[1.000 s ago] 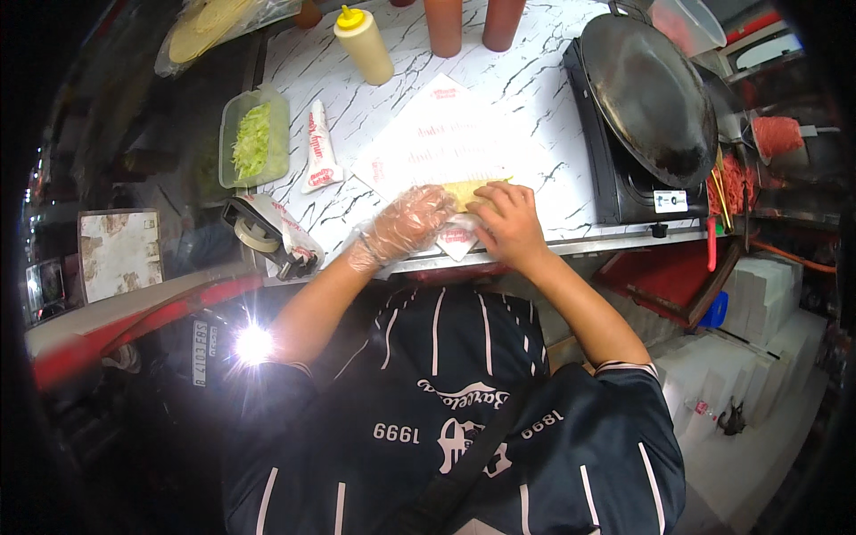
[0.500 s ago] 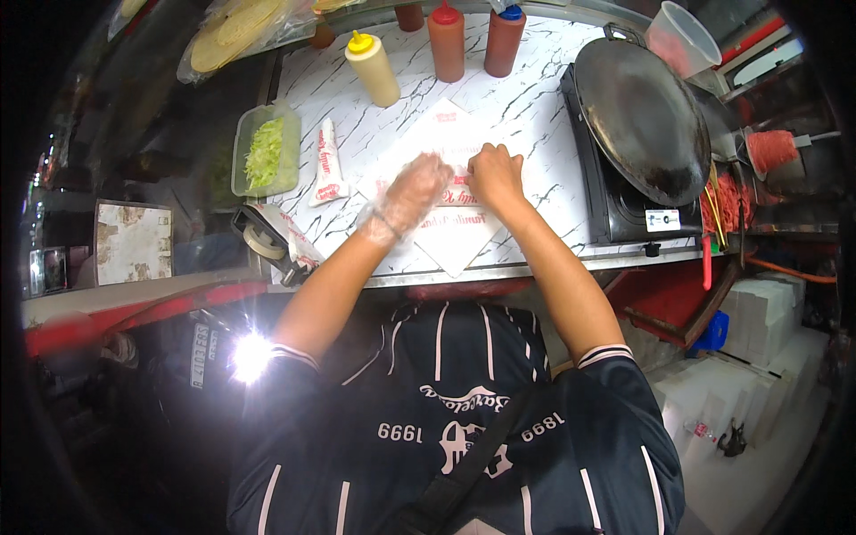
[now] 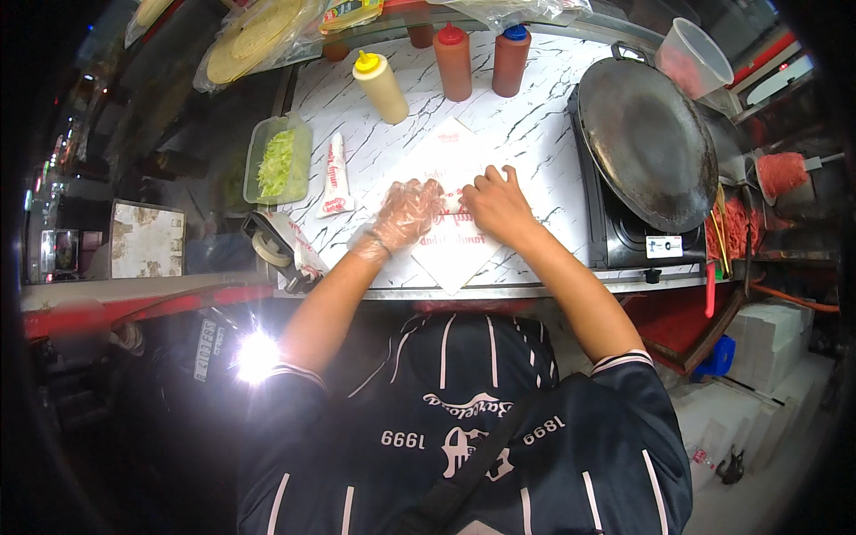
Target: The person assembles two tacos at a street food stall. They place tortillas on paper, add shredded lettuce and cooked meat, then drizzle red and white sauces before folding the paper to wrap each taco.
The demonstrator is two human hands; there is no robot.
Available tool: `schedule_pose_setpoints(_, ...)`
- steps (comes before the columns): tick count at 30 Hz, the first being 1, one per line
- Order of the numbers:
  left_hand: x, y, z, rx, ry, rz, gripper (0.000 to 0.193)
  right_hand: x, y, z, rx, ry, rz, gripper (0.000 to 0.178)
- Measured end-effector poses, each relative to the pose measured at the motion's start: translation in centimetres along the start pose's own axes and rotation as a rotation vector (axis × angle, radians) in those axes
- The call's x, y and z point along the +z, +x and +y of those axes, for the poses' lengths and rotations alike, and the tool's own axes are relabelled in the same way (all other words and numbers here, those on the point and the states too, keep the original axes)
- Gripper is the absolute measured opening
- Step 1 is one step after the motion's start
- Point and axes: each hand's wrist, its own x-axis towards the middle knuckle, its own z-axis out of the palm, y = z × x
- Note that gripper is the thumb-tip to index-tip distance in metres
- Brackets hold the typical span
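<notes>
A white wrapping paper with red print lies like a diamond on the marble-patterned counter. Part of it is folded into a roll between my hands; what is inside stays hidden. My left hand, in a clear plastic glove, presses its curled fingers on the roll's left end. The bare fingers of my right hand are bent over the right end, gripping the paper. Left of them lies a finished-looking paper-wrapped roll, narrow at its far end. Beside that stands a clear tub of shredded lettuce.
Behind the paper stand a yellow-capped bottle, a red-capped bottle and a blue-capped bottle. A dark round griddle sits on a stove to the right. A tape dispenser is near the left front edge. Flatbreads lie at upper left.
The whole view has shifted slightly, so the counter appears lower. My right fingers are a little more spread over the roll. Both hands remain on the paper.
</notes>
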Motion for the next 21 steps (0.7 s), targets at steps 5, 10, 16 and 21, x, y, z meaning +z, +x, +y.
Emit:
schedule_pose_setpoints(5, 0.2, 1.9, 0.7, -0.162, 0.263, 0.071, 0.022, 0.2, 0.4, -2.4, -0.075, -0.214, 0.125, 0.037)
schedule_pose_setpoints(10, -1.2, -0.2, 1.8, -0.103, 0.097, 0.389, 0.022, 0.7, 0.3, -3.4, -0.134, -0.316, 0.026, 0.043)
schedule_pose_setpoints(16, -2.9, -4.4, -1.3, -1.151, -1.466, 0.09, 0.046, 0.9, 1.4, -3.0, -0.142, -0.245, 0.02, 0.055)
schedule_pose_setpoints(21, -3.8, -3.3, -2.8, -0.878, -0.954, 0.259, 0.036, 0.7, 1.6, -3.7, -0.184, -0.249, 0.016, 0.061)
